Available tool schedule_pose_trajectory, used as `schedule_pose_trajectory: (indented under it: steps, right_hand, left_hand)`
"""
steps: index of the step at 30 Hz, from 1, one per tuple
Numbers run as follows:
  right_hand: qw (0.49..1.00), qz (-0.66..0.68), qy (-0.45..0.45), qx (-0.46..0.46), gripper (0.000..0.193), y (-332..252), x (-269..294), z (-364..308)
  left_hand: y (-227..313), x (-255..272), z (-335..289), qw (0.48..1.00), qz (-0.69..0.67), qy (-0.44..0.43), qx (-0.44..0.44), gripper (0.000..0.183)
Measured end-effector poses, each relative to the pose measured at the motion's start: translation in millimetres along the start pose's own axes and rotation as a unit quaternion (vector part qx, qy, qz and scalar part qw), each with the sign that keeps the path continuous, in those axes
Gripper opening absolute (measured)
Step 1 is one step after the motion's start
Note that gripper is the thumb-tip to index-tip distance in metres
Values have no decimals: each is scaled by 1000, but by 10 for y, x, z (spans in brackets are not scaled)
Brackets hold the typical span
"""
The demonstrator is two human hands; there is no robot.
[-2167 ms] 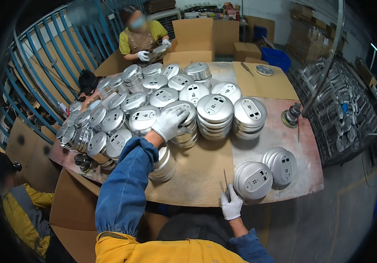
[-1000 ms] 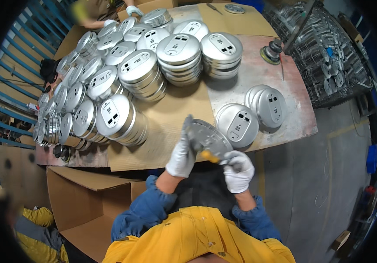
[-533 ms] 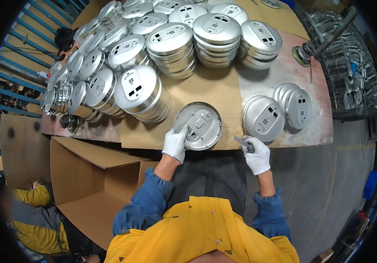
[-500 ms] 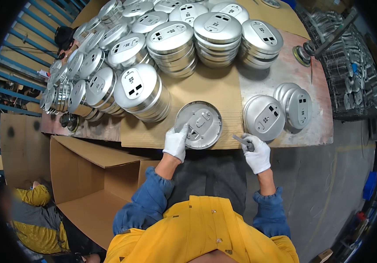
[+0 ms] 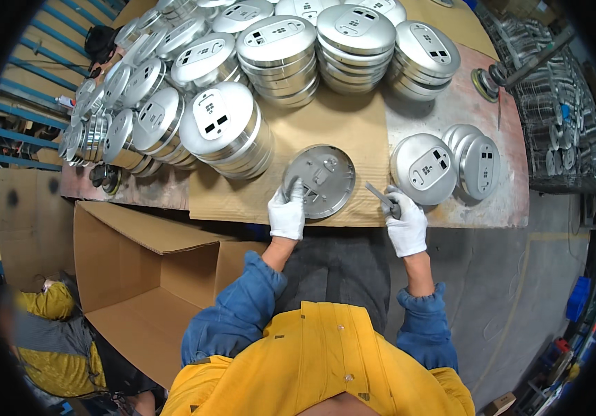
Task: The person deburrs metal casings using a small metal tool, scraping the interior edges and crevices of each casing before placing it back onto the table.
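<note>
A round silver metal cover (image 5: 336,186) lies near the table's front edge, its recessed inner side facing up. My left hand (image 5: 287,211), in a white glove, grips the cover's left rim, fingers lapping over the edge. To the right of the cover, my gloved right hand (image 5: 407,227) is closed around a short grey flat-bladed tool (image 5: 377,193). The tool's tip points up and left towards the cover, apart from it. Just beyond my right hand, a small stack of similar covers (image 5: 419,170) sits outer face up, with another stack (image 5: 481,166) beside it.
Tall stacks of silver covers (image 5: 218,121) fill the table's left and far side. An open cardboard box (image 5: 145,270) stands below the front left edge. Wire racking with metal parts (image 5: 554,118) is at right. Another person (image 5: 55,340) is at lower left.
The whole view has shifted slightly, so the table sits higher in the picture. My left hand has moved a little along the cover's rim. The right hand still holds the tool beside it.
</note>
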State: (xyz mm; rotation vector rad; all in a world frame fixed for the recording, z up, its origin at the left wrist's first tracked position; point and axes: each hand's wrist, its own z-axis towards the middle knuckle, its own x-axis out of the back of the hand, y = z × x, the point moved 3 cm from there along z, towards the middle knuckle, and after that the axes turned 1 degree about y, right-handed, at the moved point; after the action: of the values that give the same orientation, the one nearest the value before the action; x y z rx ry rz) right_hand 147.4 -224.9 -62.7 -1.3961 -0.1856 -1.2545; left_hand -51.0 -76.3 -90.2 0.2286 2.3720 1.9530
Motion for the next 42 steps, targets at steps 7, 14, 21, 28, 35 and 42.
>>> schedule_pose_trajectory:
  steps: [7,14,21,28,35,42]
  right_hand:
    - [967,-6,-208,-149,50,-585,357,-62]
    - [930,-143,-338,-10,37,-805,289,-202]
    - [901,-201,-384,10,34,-1032,270,-92]
    - [899,-224,-371,59,31,-1115,237,-43]
    - [893,-230,-376,87,32,-1157,246,5]
    - [854,-231,-455,97,35,-1247,181,164]
  left_hand:
    - [10,99,-27,998,5,-58,-25,24]
    - [-20,107,-83,998,-5,-53,-38,25]
    - [-16,116,-179,978,117,-15,-174,28]
    - [150,78,-264,933,207,-25,-292,23]
    - [52,92,-261,926,204,-23,-318,22]
    - [-30,73,-290,941,167,-9,-294,19]
